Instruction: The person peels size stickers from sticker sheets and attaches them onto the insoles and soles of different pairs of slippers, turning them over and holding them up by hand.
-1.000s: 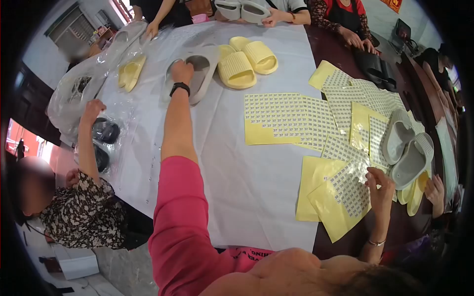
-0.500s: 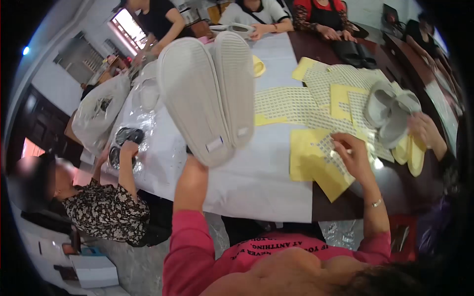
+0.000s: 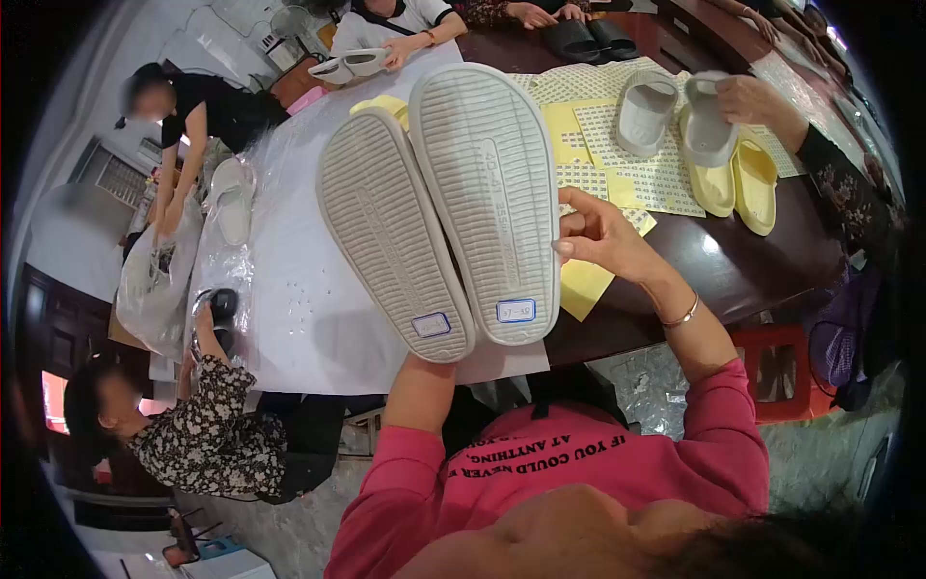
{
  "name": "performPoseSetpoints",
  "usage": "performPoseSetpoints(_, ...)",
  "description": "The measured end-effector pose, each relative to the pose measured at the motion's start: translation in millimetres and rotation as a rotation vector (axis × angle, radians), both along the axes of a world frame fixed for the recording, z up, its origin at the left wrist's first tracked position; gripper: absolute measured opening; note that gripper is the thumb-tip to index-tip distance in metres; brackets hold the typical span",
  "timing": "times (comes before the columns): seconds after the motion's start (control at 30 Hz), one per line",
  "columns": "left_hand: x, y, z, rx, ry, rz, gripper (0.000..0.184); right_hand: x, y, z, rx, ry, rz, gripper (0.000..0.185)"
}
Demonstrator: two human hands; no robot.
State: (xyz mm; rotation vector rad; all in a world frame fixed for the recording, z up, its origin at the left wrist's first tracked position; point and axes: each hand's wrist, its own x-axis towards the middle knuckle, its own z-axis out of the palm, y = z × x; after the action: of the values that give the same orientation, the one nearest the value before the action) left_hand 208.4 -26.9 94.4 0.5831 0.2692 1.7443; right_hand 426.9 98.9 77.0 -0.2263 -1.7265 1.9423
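Note:
A pair of light grey slippers (image 3: 487, 203) is raised in front of me, ribbed soles toward the camera. Each heel bears a small blue-framed label. My left forearm (image 3: 421, 394) runs up behind them; the left hand holding the pair is hidden by the soles. My right hand (image 3: 598, 236) is at the right slipper's outer edge, thumb and fingers bent close together; what they pinch, if anything, is too small to make out. Behind it lie yellow-backed sheets of printed stickers (image 3: 641, 150).
A co-worker's hand at the right touches one of two grey slippers (image 3: 644, 114) beside yellow slippers (image 3: 754, 188). Black slippers (image 3: 569, 41) sit at the far edge. Other people are around the table, with a plastic bag (image 3: 154, 289) and wrapped slippers (image 3: 231, 203) at the left.
The grey slippers have been lifted off the table and turned soles toward the camera. My right hand has moved from the sticker sheets to the right slipper's edge. The view has shifted.

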Motion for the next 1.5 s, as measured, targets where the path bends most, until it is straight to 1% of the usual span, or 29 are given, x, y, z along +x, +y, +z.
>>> performPoseSetpoints(0.23, -1.0, -3.0, -0.4, 0.055, 0.043, 0.003, 0.05, 6.6, -1.9, 0.0, -0.013, 0.016, 0.038, 0.065)
performPoseSetpoints(0.33, -1.8, -5.4, -1.1, 0.077, 0.051, 0.016, 0.049, 6.4, 0.5, 0.7, 0.019, -0.034, 0.043, 0.066)
performPoseSetpoints(0.47, -3.1, -9.3, -2.0, 0.104, 0.061, 0.041, 0.049, 0.6, 3.0, -7.1, 0.032, -0.033, 0.039, 0.065)
performPoseSetpoints(0.57, -4.3, -13.3, -3.0, 0.122, 0.064, 0.077, 0.049, -4.8, 1.9, -8.7, -0.011, -0.036, 0.066, 0.062)
performPoseSetpoints(0.63, -4.9, -16.8, -3.9, 0.13, 0.058, 0.121, 0.049, -8.6, 0.9, -9.4, 0.009, -0.114, -0.011, 0.058)
performPoseSetpoints(0.67, -5.3, -18.9, -4.7, 0.133, 0.051, 0.148, 0.048, -9.0, -0.7, -6.8, 0.011, -0.145, -0.05, 0.05)
performPoseSetpoints(0.7, -5.5, -21.0, -5.3, 0.133, 0.045, 0.178, 0.048, -10.5, -0.3, -6.9, 0.01, -0.161, -0.022, 0.05)
performPoseSetpoints(0.73, -16.9, -23.9, -8.0, 0.126, 0.033, 0.207, 0.048, -9.3, 2.2, -9.2, 0.053, -0.17, -0.1, 0.046)
performPoseSetpoints(0.8, -51.2, -24.0, -11.7, -0.068, 0.99, 0.752, 0.02, -10.8, 3.8, -12.8, 0.118, -0.186, -0.229, 0.039)
performPoseSetpoints(0.83, -56.6, -26.8, -6.1, -0.086, 0.982, 0.777, 0.02, -12.1, 5.3, -14.2, 0.122, -0.194, -0.201, 0.039)
performPoseSetpoints(0.87, -61.7, -31.1, 0.6, -0.316, 1.28, 0.909, 0.016, -12.6, 6.1, -14.5, 0.131, -0.207, -0.237, 0.039)
performPoseSetpoints(0.9, -66.7, -35.0, 4.0, -0.567, 1.571, 1.019, 0.019, -12.8, 7.6, -15.2, 0.142, -0.22, -0.276, 0.039)
performPoseSetpoints(0.93, -70.3, -34.3, -6.1, -0.541, 1.58, 1.097, 0.026, -14.0, 10.3, -18.7, 0.122, -0.236, -0.281, 0.038)
performPoseSetpoints(0.97, -78.3, -28.7, -23.7, -0.591, 1.741, 1.215, 0.025, -16.0, 12.7, -23.4, 0.129, -0.247, -0.26, 0.038)
performPoseSetpoints(1.03, -81.7, -28.3, -41.9, -0.697, 1.849, 1.065, 0.03, -19.8, 16.2, -30.8, 0.178, -0.273, -0.318, 0.035)
performPoseSetpoints(1.07, -84.4, -29.1, -50.9, -0.725, 1.828, 1.083, 0.03, -21.8, 15.0, -30.6, 0.202, -0.287, -0.32, 0.032)
performPoseSetpoints(1.1, -87.9, -31.3, -60.3, -0.77, 1.878, 1.023, 0.032, -22.4, 15.1, -32.9, 0.214, -0.291, -0.282, 0.032)
performPoseSetpoints(1.13, -90.3, -36.1, -60.1, -0.825, 1.928, 0.967, 0.034, -24.4, 15.9, -36.7, 0.226, -0.357, -0.33, 0.031)
performPoseSetpoints(1.17, -84.8, -33.5, -61.7, -0.754, 2.005, 0.954, 0.031, -25.2, 17.7, -40.3, 0.241, -0.421, -0.379, 0.03)
performPoseSetpoints(1.23, -70.6, -37.1, -49.7, -0.655, 2.117, 0.966, 0.028, -23.7, 26.2, -46.0, 0.278, -0.451, -0.363, 0.028)
performPoseSetpoints(1.27, -69.9, -41.7, -43.1, -0.612, 2.151, 0.994, 0.028, -23.2, 33.5, -50.4, 0.314, -0.409, -0.335, 0.026)
performPoseSetpoints(1.3, -71.8, -45.4, -35.6, -0.642, 2.141, 1.01, 0.028, -22.9, 40.0, -54.7, 0.345, -0.369, -0.316, 0.025)
performPoseSetpoints(1.37, -79.5, -49.2, -22.4, -0.413, 2.016, 1.129, 0.026, -30.4, 45.4, -50.5, 0.343, -0.383, -0.318, 0.022)
performPoseSetpoints(1.4, -85.7, -48.4, -17.4, -0.42, 2.003, 1.137, 0.026, -36.0, 45.5, -44.1, 0.367, -0.411, -0.322, 0.021)
performPoseSetpoints(1.47, -97.7, -37.3, -14.6, -0.138, 1.836, 1.249, 0.021, -49.4, 54.1, -26.2, 0.396, -0.482, -0.313, 0.017)
performPoseSetpoints(1.5, -108.6, -25.5, -18.7, -0.154, 1.823, 1.249, 0.021, -62.5, 60.8, -17.3, 0.401, -0.496, -0.304, 0.017)
